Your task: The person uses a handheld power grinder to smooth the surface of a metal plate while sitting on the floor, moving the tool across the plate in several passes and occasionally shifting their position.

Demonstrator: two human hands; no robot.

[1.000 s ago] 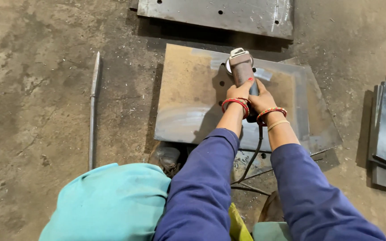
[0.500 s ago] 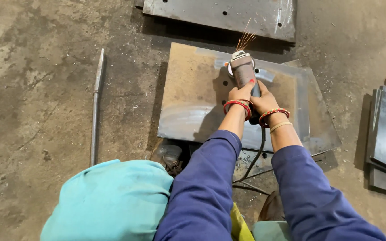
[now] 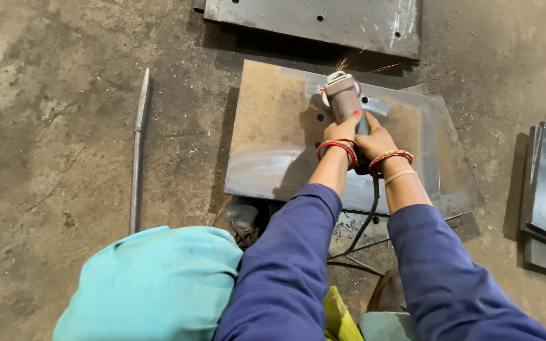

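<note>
While both grip grinder | left hand, right hand | on steel plate

Navy blue sleeves, red beaded bangles, teal cloth

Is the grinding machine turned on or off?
On. Orange sparks fly from the head of the angle grinder on the rusty steel plate, held by the left hand and right hand.
</note>
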